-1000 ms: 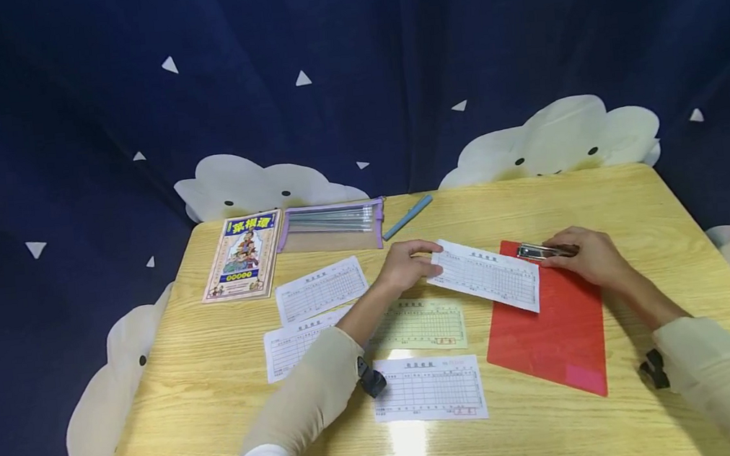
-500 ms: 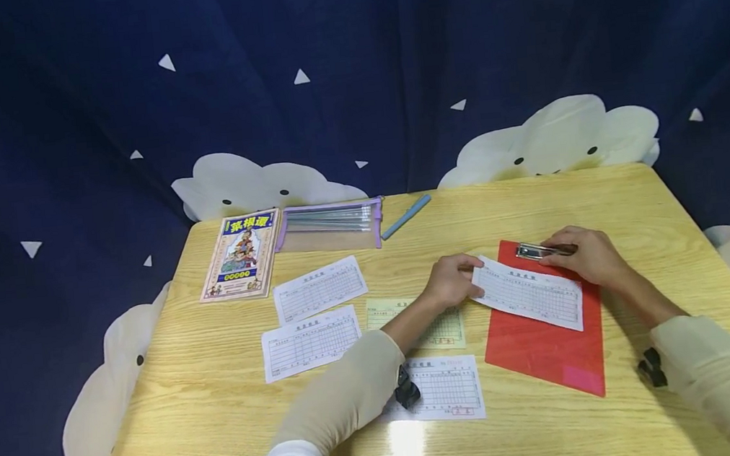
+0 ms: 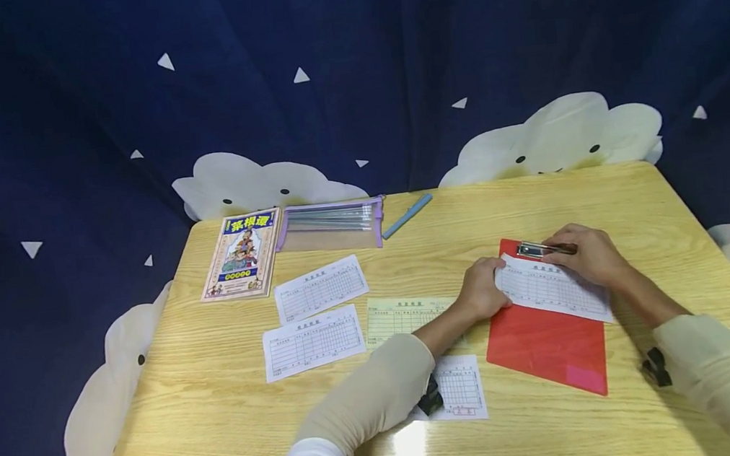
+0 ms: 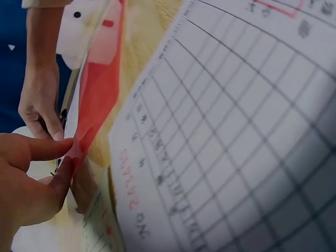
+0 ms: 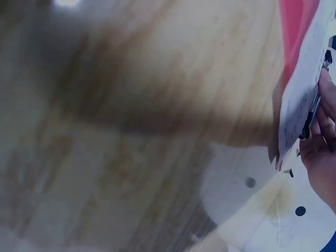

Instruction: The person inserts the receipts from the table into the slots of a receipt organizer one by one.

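A red clipboard [image 3: 545,350] lies on the table at the right, with a metal clip [image 3: 530,250] at its top. Over the board's upper half is a white printed form [image 3: 553,290], its top edge close below the clip. My left hand [image 3: 483,290] pinches the form's left side at the board's edge; thumb and finger also meet there in the left wrist view. My right hand [image 3: 584,254] holds the clip at its right end, fingers curled round it. In the right wrist view the form [image 5: 302,100] runs beside the right hand [image 5: 323,157].
Two white forms [image 3: 313,342] lie left of the left arm. A yellow form [image 3: 405,315] and another white form [image 3: 460,386] are partly under that arm. Farther back are a book [image 3: 240,257], a mesh pencil pouch [image 3: 332,227] and a blue pen [image 3: 407,216].
My left hand has carried the white form rightward and down onto the red clipboard, its top edge now near the clip. The right hand has stayed at the clip.
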{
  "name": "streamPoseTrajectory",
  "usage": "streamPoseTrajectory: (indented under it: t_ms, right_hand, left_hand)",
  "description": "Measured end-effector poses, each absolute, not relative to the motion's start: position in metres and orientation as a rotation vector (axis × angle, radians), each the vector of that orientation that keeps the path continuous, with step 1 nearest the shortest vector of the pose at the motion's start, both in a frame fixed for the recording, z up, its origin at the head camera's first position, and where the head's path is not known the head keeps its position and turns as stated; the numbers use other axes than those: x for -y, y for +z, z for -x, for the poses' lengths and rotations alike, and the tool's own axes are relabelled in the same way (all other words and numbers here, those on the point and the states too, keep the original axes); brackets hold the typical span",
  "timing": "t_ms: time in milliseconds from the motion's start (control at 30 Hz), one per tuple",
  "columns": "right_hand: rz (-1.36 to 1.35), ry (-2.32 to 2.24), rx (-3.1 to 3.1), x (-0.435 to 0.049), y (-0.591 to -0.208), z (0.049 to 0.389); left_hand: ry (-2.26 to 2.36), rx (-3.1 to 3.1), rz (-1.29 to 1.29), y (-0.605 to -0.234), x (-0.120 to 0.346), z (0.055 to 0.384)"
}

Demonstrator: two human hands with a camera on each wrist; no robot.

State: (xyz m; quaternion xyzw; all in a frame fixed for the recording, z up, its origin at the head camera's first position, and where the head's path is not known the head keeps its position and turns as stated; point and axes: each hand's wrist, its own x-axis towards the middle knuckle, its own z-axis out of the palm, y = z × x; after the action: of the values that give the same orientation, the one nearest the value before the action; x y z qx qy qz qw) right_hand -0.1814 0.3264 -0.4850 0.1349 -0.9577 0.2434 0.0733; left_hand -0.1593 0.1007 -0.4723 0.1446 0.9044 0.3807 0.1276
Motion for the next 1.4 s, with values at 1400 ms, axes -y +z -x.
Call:
streamPoseTrajectory:
  t_ms: [1400]
  right_hand:
    - [-0.517, 0.65, 2.832, -0.322, -0.489, 0.178]
  left_hand:
    - [0.799, -2.762, -0.603, -0.473, -0.106, 0.18]
